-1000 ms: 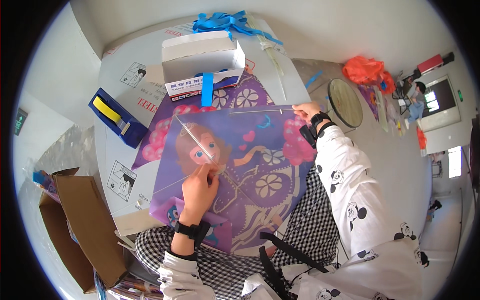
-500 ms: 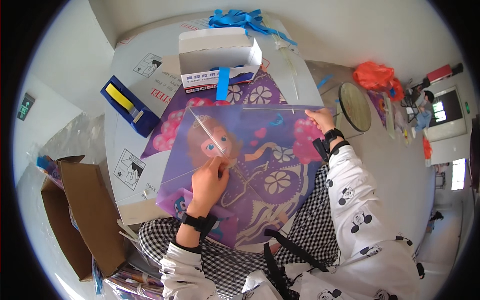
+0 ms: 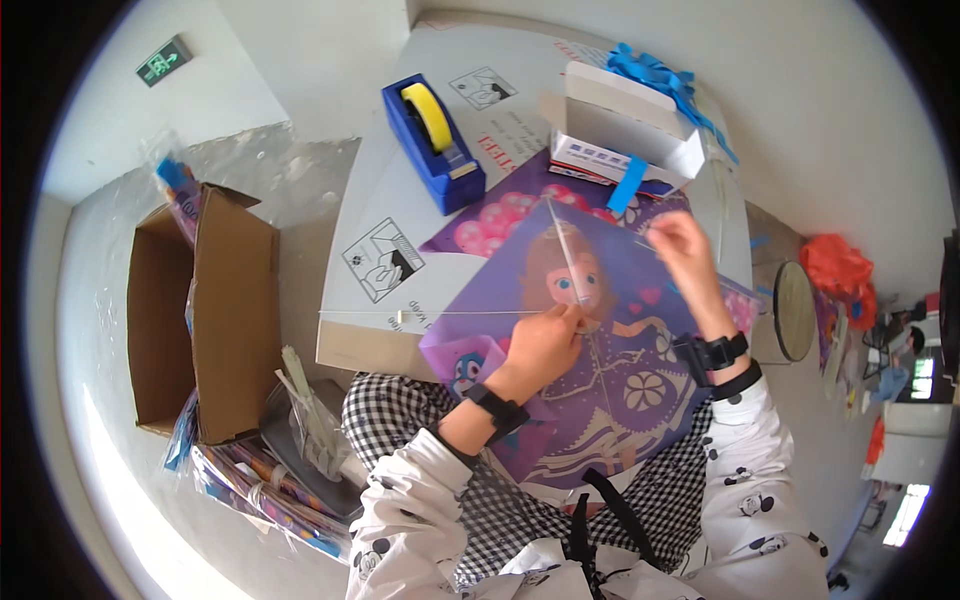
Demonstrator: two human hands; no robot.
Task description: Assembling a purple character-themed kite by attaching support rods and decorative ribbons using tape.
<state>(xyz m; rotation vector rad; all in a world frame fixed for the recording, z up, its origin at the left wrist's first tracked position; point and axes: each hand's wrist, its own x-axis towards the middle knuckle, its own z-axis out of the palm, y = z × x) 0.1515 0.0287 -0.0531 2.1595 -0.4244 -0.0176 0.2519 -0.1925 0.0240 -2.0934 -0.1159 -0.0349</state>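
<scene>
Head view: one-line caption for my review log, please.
Left hand pinches thin sticks on a purple kite; right hand grips its upper edge.

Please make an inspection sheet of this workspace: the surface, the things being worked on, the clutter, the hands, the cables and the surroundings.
Surface: white table with printed pictograms.
Job's things: purple kite with cartoon print, lying over table edge and lap; thin white rod crossing it sideways.
Clutter: blue tape dispenser, open white box, blue ribbon bundle.
Hands: left hand pinches the rod at kite centre; right hand grips the kite's upper right edge.
Cables: nothing seen.
Surroundings: open cardboard box on floor, bundled kite packs, round stool.
</scene>
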